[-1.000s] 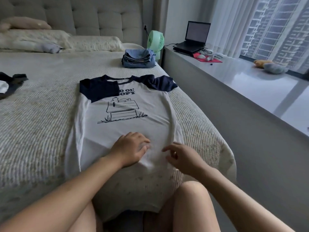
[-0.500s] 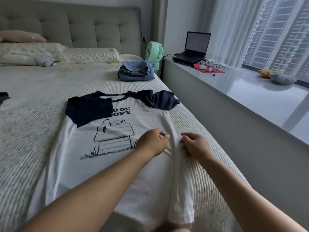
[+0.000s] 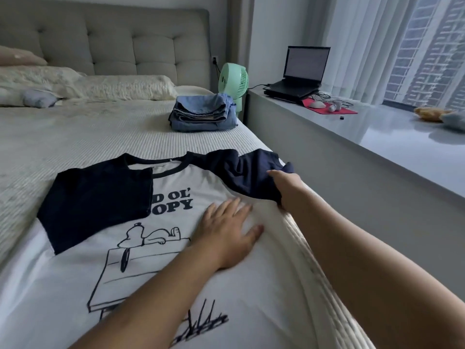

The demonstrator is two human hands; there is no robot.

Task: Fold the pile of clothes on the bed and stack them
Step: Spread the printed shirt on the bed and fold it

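Note:
A white T-shirt [image 3: 156, 280] with navy sleeves and a cartoon print lies face up on the bed [image 3: 75, 137]. Its left side is folded in, the navy sleeve lying over the chest. My left hand [image 3: 226, 233] presses flat on the white fabric right of the print, fingers straight. My right hand [image 3: 285, 187] grips the bunched navy right sleeve [image 3: 244, 172] near the bed's right edge; its fingers are partly hidden in the cloth. A folded stack of blue denim clothes [image 3: 201, 113] sits further up the bed.
Pillows [image 3: 118, 88] and a tufted headboard [image 3: 113, 44] lie at the far end. A green fan [image 3: 232, 80] stands by the bed corner. On the grey window ledge [image 3: 377, 137] to the right are a laptop [image 3: 299, 71] and a red mat with small items.
Both hands have moved up the shirt's right side from the hem to the shoulder. My left hand opened flat, and my right hand took hold of the navy sleeve. The view leaned forward.

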